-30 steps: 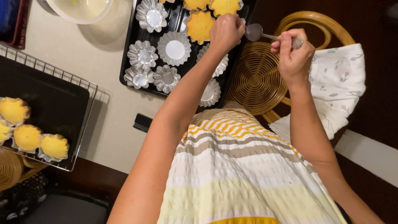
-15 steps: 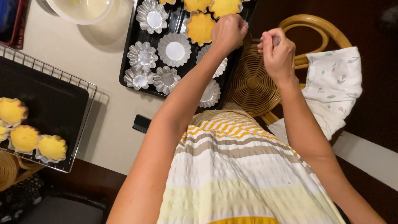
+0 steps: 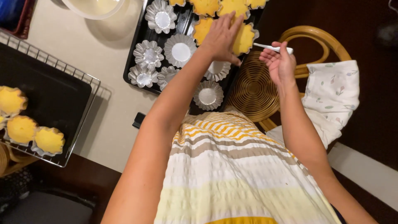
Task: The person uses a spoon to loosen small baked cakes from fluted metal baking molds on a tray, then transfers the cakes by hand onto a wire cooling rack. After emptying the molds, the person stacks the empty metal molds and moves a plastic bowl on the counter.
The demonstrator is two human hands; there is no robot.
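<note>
Yellow tart (image 3: 244, 38) half hidden under left hand (image 3: 222, 37).

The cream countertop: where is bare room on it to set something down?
The cream countertop is bare between the black baking tray of fluted metal moulds and the wire cooling rack, below the white bowl. A small black object lies near its lower end. The tray is crowded, with the left hand over it.

The left hand (image 3: 222, 37) now lies flat on a yellow cake (image 3: 244, 37). The right hand (image 3: 280, 62) sits lower, spoon (image 3: 271, 47) pointing left.
</note>
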